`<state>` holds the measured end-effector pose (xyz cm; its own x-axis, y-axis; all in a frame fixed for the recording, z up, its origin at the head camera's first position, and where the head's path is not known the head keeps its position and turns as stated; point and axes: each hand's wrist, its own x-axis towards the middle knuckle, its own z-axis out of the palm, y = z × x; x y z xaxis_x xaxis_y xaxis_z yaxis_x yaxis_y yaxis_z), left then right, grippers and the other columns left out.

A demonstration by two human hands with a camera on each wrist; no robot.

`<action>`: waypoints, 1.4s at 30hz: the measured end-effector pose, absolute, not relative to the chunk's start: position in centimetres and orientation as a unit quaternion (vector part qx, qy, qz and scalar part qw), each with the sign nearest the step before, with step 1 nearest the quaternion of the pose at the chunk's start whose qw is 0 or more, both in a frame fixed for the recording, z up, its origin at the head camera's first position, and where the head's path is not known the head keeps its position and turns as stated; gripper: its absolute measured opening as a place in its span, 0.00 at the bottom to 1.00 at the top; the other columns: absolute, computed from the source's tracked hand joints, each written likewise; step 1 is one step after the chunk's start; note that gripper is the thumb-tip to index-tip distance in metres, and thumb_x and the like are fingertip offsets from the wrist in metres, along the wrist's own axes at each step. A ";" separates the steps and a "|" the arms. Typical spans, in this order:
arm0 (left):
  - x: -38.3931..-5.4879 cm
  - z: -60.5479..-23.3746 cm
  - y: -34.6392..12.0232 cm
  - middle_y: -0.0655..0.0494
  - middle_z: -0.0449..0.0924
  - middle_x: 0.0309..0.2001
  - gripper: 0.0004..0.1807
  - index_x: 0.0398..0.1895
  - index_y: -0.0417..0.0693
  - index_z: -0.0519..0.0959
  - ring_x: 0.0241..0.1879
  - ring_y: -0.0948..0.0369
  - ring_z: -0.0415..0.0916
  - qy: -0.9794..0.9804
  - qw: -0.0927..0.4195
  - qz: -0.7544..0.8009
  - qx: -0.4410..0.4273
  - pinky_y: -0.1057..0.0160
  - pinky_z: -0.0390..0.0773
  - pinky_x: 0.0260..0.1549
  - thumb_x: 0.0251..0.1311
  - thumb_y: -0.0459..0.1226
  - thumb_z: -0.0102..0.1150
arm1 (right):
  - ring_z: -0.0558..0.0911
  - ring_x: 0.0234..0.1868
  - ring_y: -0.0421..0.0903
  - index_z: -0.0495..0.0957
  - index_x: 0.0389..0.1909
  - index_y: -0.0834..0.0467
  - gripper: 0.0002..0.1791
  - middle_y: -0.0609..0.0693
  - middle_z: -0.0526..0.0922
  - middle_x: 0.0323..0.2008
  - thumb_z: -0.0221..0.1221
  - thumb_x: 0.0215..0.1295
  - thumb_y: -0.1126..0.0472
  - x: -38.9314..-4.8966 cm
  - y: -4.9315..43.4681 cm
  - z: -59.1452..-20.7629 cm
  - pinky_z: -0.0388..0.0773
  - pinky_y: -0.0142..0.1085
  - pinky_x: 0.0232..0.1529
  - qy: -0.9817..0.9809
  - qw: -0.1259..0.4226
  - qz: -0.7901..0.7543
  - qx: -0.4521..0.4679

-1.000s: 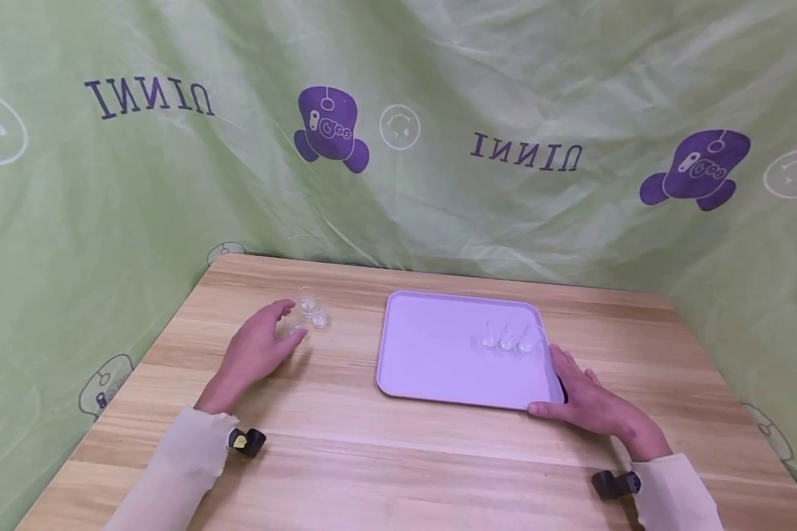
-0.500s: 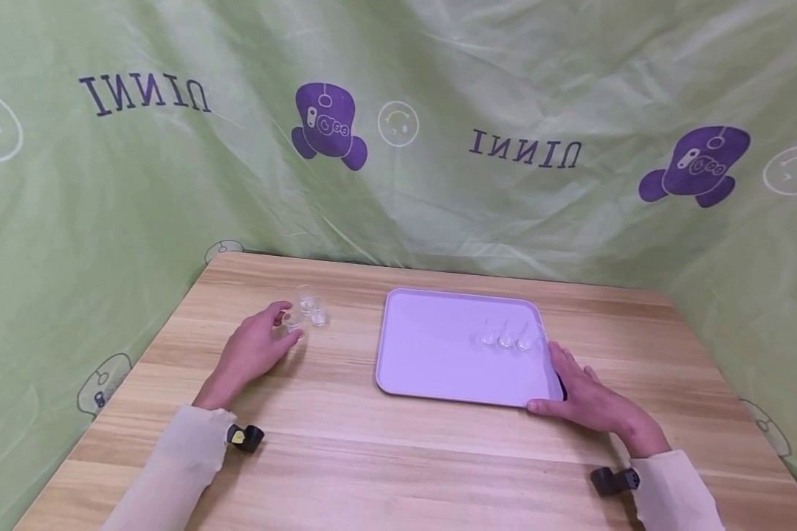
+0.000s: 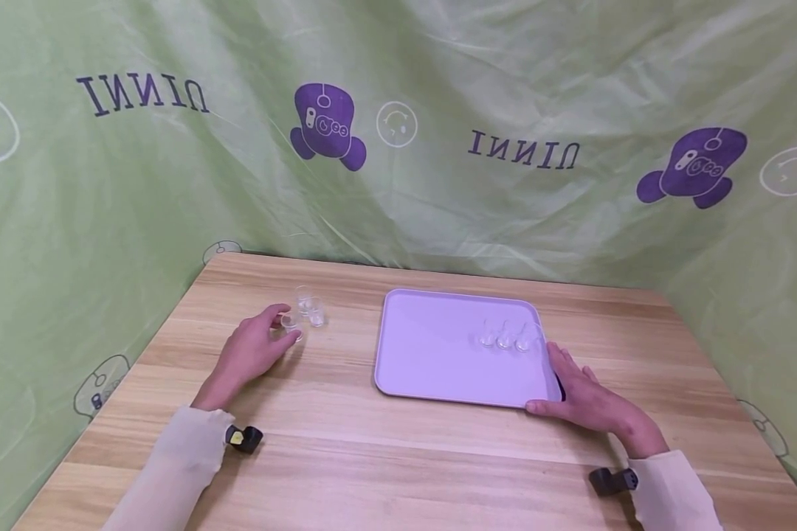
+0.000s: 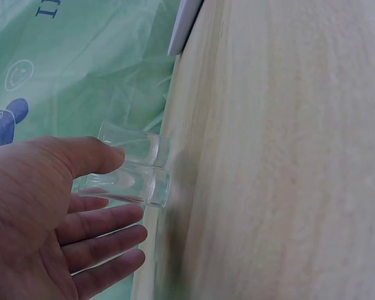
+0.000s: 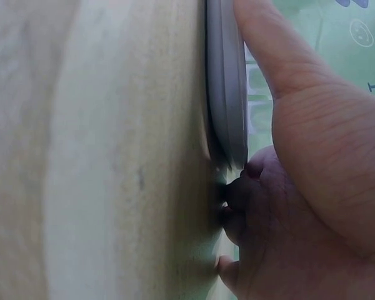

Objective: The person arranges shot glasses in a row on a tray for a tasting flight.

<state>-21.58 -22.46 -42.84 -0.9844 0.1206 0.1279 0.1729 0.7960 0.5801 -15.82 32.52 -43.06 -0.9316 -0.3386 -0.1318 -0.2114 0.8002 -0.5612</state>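
Observation:
My left hand [image 3: 252, 350] is at a small clear shot glass [image 3: 292, 326] on the left of the table, its thumb and index finger pinching the sides. Right behind it stand two more shot glasses, a far one [image 3: 303, 301] and a nearer one [image 3: 316, 313]. In the left wrist view, two glasses [image 4: 128, 185] overlap by the thumb, and the other fingers stretch out below. My right hand [image 3: 587, 398] holds the near right corner of a lilac tray [image 3: 432, 376], thumb along the front rim and fingers along the right side. Three glasses [image 3: 505, 339] stand in a row on the tray.
The wooden table [image 3: 385, 457] reaches back to a green printed curtain [image 3: 438, 214], which hangs behind and at both sides. Bare wood lies between the left glasses and the tray. Black wrist cameras [image 3: 244, 439] sit at both cuffs.
My left thumb and fingers have closed in on the nearest glass from a wider spread. The right hand keeps its place at the tray, and the glasses on it stay put.

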 end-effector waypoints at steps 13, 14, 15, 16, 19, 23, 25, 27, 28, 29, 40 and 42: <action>-21.8 -43.6 -22.5 0.37 0.82 0.54 0.31 0.69 0.35 0.68 0.56 0.40 0.78 -0.943 0.039 -0.320 -0.081 0.38 0.74 0.56 0.71 0.43 0.62 | 0.40 0.75 0.77 0.37 0.79 0.71 0.65 0.78 0.42 0.76 0.70 0.63 0.42 -15.9 32.4 -43.0 0.36 0.78 0.65 0.941 0.107 -0.283 -0.154; -21.8 -43.6 -22.5 0.37 0.82 0.54 0.31 0.69 0.34 0.68 0.55 0.40 0.78 -0.943 0.040 -0.320 -0.081 0.38 0.74 0.56 0.71 0.43 0.62 | 0.40 0.75 0.77 0.37 0.79 0.71 0.65 0.78 0.42 0.76 0.70 0.63 0.42 -15.9 32.4 -43.0 0.36 0.78 0.65 0.941 0.107 -0.283 -0.154; -21.8 -43.7 -22.5 0.37 0.82 0.54 0.30 0.69 0.34 0.69 0.55 0.40 0.78 -0.943 0.040 -0.320 -0.081 0.38 0.74 0.56 0.71 0.43 0.62 | 0.40 0.75 0.77 0.37 0.79 0.70 0.65 0.77 0.43 0.76 0.70 0.62 0.42 -15.9 32.4 -43.0 0.36 0.78 0.65 0.941 0.107 -0.282 -0.153; -21.8 -43.6 -22.5 0.37 0.83 0.54 0.30 0.68 0.34 0.69 0.55 0.40 0.78 -0.943 0.041 -0.320 -0.081 0.38 0.74 0.56 0.70 0.43 0.62 | 0.40 0.75 0.77 0.37 0.79 0.70 0.65 0.77 0.43 0.76 0.70 0.62 0.42 -15.9 32.4 -43.1 0.36 0.78 0.65 0.941 0.107 -0.283 -0.153; -21.8 -43.7 -22.4 0.36 0.83 0.53 0.28 0.66 0.33 0.71 0.54 0.40 0.79 -0.943 0.044 -0.319 -0.084 0.38 0.75 0.55 0.71 0.42 0.62 | 0.40 0.76 0.77 0.37 0.79 0.70 0.65 0.77 0.43 0.76 0.71 0.62 0.42 -15.9 32.4 -43.1 0.36 0.78 0.65 0.941 0.109 -0.284 -0.152; -21.8 -43.9 -22.4 0.37 0.83 0.52 0.26 0.64 0.33 0.72 0.53 0.40 0.80 -0.942 0.050 -0.321 -0.087 0.39 0.75 0.55 0.71 0.41 0.61 | 0.40 0.76 0.76 0.37 0.79 0.70 0.65 0.77 0.43 0.76 0.71 0.62 0.42 -15.8 32.4 -43.1 0.36 0.78 0.65 0.940 0.108 -0.285 -0.150; -21.7 -43.9 -22.4 0.37 0.83 0.52 0.25 0.64 0.33 0.72 0.53 0.40 0.80 -0.941 0.053 -0.322 -0.090 0.39 0.75 0.55 0.71 0.41 0.61 | 0.40 0.76 0.76 0.38 0.80 0.69 0.65 0.77 0.43 0.76 0.71 0.62 0.42 -15.8 32.5 -43.1 0.36 0.78 0.65 0.940 0.107 -0.285 -0.152; -21.6 -44.0 -22.4 0.37 0.83 0.53 0.25 0.64 0.33 0.72 0.53 0.40 0.80 -0.940 0.054 -0.323 -0.093 0.39 0.75 0.55 0.72 0.40 0.61 | 0.40 0.76 0.76 0.38 0.80 0.69 0.64 0.77 0.43 0.76 0.71 0.62 0.42 -15.7 32.5 -43.1 0.36 0.78 0.64 0.940 0.106 -0.285 -0.154; -21.6 -44.0 -22.5 0.36 0.83 0.53 0.25 0.64 0.33 0.72 0.53 0.40 0.80 -0.940 0.055 -0.323 -0.095 0.38 0.75 0.55 0.72 0.40 0.61 | 0.40 0.76 0.76 0.38 0.80 0.69 0.64 0.77 0.43 0.77 0.71 0.62 0.42 -15.7 32.5 -43.1 0.36 0.78 0.64 0.940 0.107 -0.285 -0.154; -21.6 -44.0 -22.5 0.36 0.83 0.53 0.24 0.64 0.32 0.72 0.53 0.40 0.80 -0.940 0.055 -0.323 -0.099 0.38 0.75 0.55 0.73 0.39 0.60 | 0.40 0.76 0.76 0.37 0.80 0.69 0.64 0.76 0.43 0.77 0.71 0.62 0.42 -15.7 32.5 -43.1 0.36 0.78 0.64 0.940 0.109 -0.285 -0.153; -21.4 -43.8 -22.8 0.36 0.83 0.50 0.21 0.61 0.34 0.72 0.50 0.42 0.82 -0.934 0.063 -0.334 -0.108 0.40 0.78 0.51 0.75 0.41 0.58 | 0.41 0.76 0.77 0.38 0.79 0.70 0.65 0.77 0.44 0.76 0.71 0.62 0.42 -15.6 32.5 -43.0 0.37 0.78 0.64 0.941 0.107 -0.283 -0.152; -21.4 -43.6 -22.9 0.38 0.84 0.49 0.21 0.60 0.34 0.72 0.49 0.43 0.82 -0.933 0.064 -0.338 -0.106 0.40 0.79 0.51 0.74 0.41 0.59 | 0.41 0.76 0.77 0.38 0.79 0.70 0.64 0.77 0.44 0.76 0.71 0.62 0.42 -15.6 32.5 -43.0 0.37 0.79 0.64 0.941 0.105 -0.282 -0.153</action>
<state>-21.36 -22.91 -43.62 -0.9694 0.1543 0.1910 0.2408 0.7492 0.6170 -15.62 32.49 -43.01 -0.9310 -0.3475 -0.1113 -0.2292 0.7943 -0.5627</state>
